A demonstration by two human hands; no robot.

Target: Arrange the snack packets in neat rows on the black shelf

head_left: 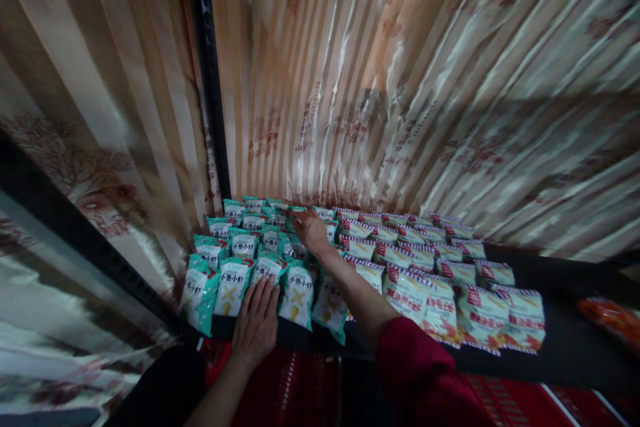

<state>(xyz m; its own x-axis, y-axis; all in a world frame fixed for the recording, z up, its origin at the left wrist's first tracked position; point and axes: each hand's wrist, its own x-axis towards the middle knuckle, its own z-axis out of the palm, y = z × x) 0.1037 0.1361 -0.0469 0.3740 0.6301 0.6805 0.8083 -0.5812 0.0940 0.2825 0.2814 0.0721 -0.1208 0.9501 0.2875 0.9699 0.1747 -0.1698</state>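
Note:
My left hand (257, 317) lies with its fingers stretched out flat against the front of a teal-and-white snack bag (266, 268) in the nearest row. Farther back, my right hand (311, 230) reaches over the teal bags, its fingers curled at the top of a snack bag (296, 211) in a rear row. My right hand and forearm hide part of the bags beneath them. Around both hands, several more teal bags (234, 283) stand upright in close rows, one behind another.
To the right stand rows of cream snack bags (407, 293) with striped top edges. An orange-red package (607, 320) lies at the far right of the black shelf (560, 280). A dark upright post (213, 80) and patterned curtains (350, 80) bound the back and left. Red crates (295, 387) sit below.

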